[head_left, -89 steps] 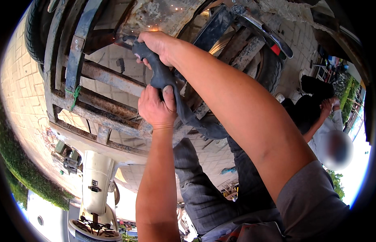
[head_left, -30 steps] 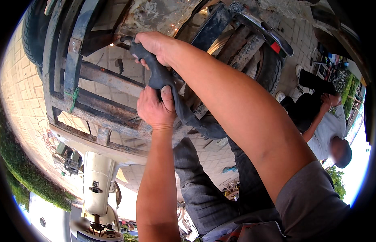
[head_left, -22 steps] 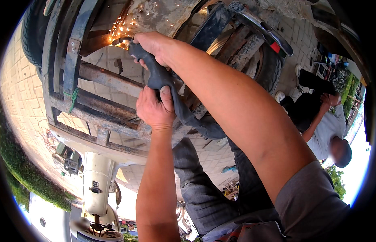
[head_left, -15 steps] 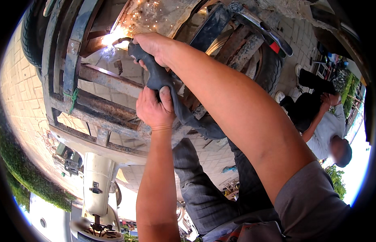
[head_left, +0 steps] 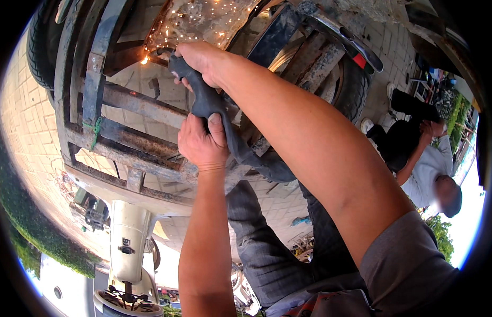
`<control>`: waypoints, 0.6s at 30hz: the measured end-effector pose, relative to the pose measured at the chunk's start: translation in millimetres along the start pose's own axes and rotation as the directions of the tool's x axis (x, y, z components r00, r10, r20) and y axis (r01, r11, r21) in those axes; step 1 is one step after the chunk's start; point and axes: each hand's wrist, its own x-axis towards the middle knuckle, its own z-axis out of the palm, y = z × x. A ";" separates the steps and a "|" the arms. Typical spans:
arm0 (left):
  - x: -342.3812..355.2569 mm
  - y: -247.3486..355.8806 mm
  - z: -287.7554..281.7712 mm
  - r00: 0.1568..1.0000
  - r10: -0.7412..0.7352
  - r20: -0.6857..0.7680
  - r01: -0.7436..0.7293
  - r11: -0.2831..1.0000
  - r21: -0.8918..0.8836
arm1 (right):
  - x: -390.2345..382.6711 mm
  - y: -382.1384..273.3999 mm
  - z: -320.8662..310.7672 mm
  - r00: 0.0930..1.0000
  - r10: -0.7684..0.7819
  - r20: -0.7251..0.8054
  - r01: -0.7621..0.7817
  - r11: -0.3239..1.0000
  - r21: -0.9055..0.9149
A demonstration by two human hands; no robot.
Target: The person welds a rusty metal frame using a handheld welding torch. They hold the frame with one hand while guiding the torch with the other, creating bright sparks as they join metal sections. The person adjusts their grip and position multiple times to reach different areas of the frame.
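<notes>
A black welding torch (head_left: 206, 100) points its curved neck at a joint of the rusty metal frame (head_left: 140, 103), where a small orange glow (head_left: 145, 60) shows. My right hand (head_left: 199, 59) is closed around the torch near its neck; part of the fingers is hidden behind the grip. Lower down, my left hand (head_left: 202, 141) is closed at the torch's rear end, thumb up along it. A thick black sleeve (head_left: 262, 165) trails from the torch toward my legs. Sparks (head_left: 201, 24) scatter over the rusty sheet beyond the joint.
Tyres (head_left: 41, 47) stand at the far left and behind my right forearm. A green tie (head_left: 96, 131) hangs on the frame. Another person (head_left: 423, 153) sits at the right. A cream-coloured vehicle part (head_left: 128, 240) is at lower left, above a paved floor (head_left: 24, 100).
The bright white arc at the torch tip has died to a small orange glow, and sparks have spread farther over the sheet. Both my hands stay in nearly the same place.
</notes>
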 end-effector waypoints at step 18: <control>-0.3 -1.1 -0.1 1.000 -0.005 0.004 0.005 1.000 0.003 | -4.1 -0.7 1.8 1.000 0.017 0.015 -0.016 0.999 -0.045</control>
